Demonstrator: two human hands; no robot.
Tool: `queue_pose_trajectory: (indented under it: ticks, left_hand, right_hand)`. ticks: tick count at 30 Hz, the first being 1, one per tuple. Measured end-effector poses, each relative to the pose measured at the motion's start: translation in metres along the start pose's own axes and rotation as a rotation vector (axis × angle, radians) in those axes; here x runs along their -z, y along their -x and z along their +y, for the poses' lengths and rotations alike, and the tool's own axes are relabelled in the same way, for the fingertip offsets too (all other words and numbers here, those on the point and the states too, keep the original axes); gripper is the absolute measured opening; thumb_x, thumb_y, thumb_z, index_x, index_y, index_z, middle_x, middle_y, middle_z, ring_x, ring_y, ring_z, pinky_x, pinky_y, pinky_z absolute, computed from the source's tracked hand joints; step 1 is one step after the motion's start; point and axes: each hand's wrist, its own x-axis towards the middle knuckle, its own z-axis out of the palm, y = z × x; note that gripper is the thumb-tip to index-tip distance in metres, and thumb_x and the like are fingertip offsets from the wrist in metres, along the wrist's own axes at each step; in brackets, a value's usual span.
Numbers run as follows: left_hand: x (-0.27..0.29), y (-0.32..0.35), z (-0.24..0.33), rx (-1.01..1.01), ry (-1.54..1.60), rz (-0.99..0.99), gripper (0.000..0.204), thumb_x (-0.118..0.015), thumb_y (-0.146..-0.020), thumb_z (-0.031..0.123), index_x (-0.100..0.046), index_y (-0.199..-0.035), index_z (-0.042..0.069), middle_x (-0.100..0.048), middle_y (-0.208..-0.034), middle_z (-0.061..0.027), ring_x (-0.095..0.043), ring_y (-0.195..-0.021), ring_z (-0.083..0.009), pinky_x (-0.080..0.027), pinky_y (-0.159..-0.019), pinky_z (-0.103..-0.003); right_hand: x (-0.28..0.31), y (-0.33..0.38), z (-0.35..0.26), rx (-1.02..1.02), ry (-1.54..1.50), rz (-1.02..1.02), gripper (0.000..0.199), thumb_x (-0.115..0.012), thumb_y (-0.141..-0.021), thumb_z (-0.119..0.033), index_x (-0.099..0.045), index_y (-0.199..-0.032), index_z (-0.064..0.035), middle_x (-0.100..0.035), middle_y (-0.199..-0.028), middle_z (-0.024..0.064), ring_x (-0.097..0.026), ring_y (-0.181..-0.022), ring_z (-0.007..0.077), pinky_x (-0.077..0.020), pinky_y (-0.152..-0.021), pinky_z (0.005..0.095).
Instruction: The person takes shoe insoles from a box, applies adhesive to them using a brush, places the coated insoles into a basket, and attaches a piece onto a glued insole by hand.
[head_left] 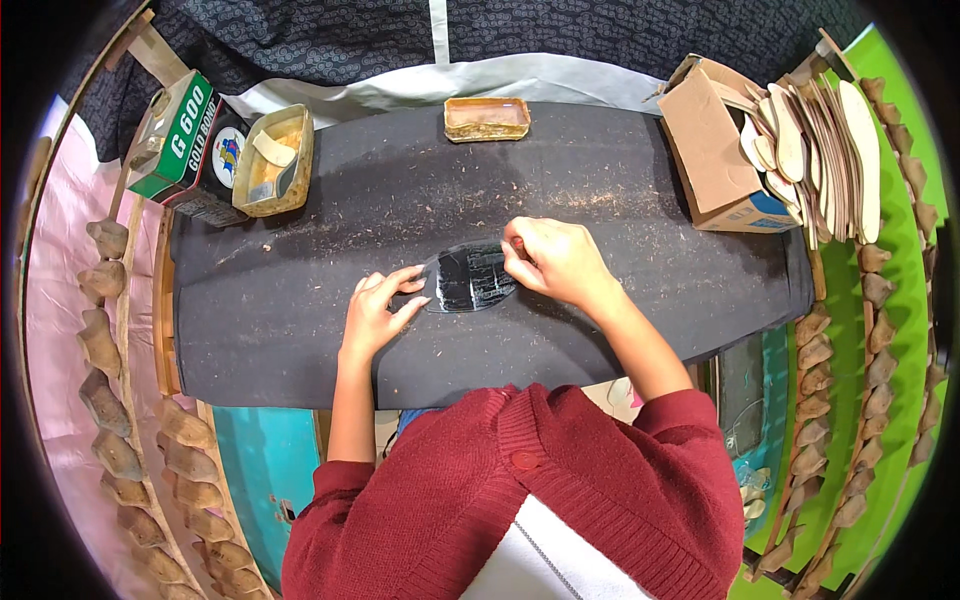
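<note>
A glossy black oval sole-shaped piece (468, 279) lies flat in the middle of a dark cloth-covered worktable (300, 320). My left hand (380, 308) rests with fingers spread on the table, its fingertips touching the piece's left tip. My right hand (553, 260) sits at the piece's right end with fingers curled and pinched on its edge. Both sleeves are dark red.
A yellowish tray (486, 118) stands at the table's far edge and a glue-stained tin (274, 160) at the far left beside a green box (178, 135). A cardboard box with several pale insoles (800, 150) stands at the far right. Racks of shoe lasts (130, 440) flank both sides.
</note>
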Motion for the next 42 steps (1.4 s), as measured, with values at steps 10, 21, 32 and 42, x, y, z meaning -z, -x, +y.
queue_pose_trajectory:
  ticks: [10,21,32,42]
  left_hand:
    - [0.001,0.004,-0.002,0.062,0.03,-0.034,0.051,-0.069,-0.064,0.016,-0.051,-0.111,0.012,-0.064,-0.081,0.0019,-0.051,-0.066,-0.0157,-0.039,-0.07,-0.029]
    - [0.001,0.004,-0.003,0.036,0.005,-0.024,0.054,-0.072,-0.062,0.014,-0.051,-0.112,0.012,-0.065,-0.081,0.0015,-0.048,-0.062,-0.0142,-0.038,-0.061,-0.025]
    - [0.002,0.003,0.001,0.152,0.114,-0.042,0.066,-0.071,-0.064,0.021,-0.041,-0.123,0.014,-0.064,-0.079,0.0025,-0.054,-0.066,-0.0143,-0.038,-0.068,-0.027]
    - [0.005,0.005,-0.003,0.129,0.067,-0.07,0.066,-0.069,-0.065,0.022,-0.04,-0.123,0.014,-0.064,-0.079,0.0026,-0.054,-0.073,-0.0165,-0.038,-0.074,-0.031]
  right_hand:
    - [0.028,0.032,0.022,-0.199,0.056,0.07,0.012,-0.059,-0.071,-0.013,-0.049,-0.073,-0.007,-0.055,-0.06,0.0065,-0.057,-0.055,0.0211,-0.0448,-0.05,0.0316]
    - [0.016,0.015,0.013,-0.217,0.014,0.075,0.012,-0.058,-0.073,-0.015,-0.049,-0.076,-0.0075,-0.055,-0.061,0.0067,-0.058,-0.057,0.0212,-0.0459,-0.052,0.0316]
    - [-0.004,-0.001,0.016,-0.253,-0.129,0.093,0.014,-0.057,-0.075,-0.016,-0.049,-0.077,-0.0062,-0.057,-0.063,0.0097,-0.058,-0.058,0.0245,-0.0454,-0.052,0.0323]
    - [0.022,0.01,0.035,-0.301,0.067,0.07,0.013,-0.057,-0.073,-0.015,-0.048,-0.078,-0.0059,-0.056,-0.062,0.0092,-0.058,-0.056,0.0224,-0.045,-0.051,0.0312]
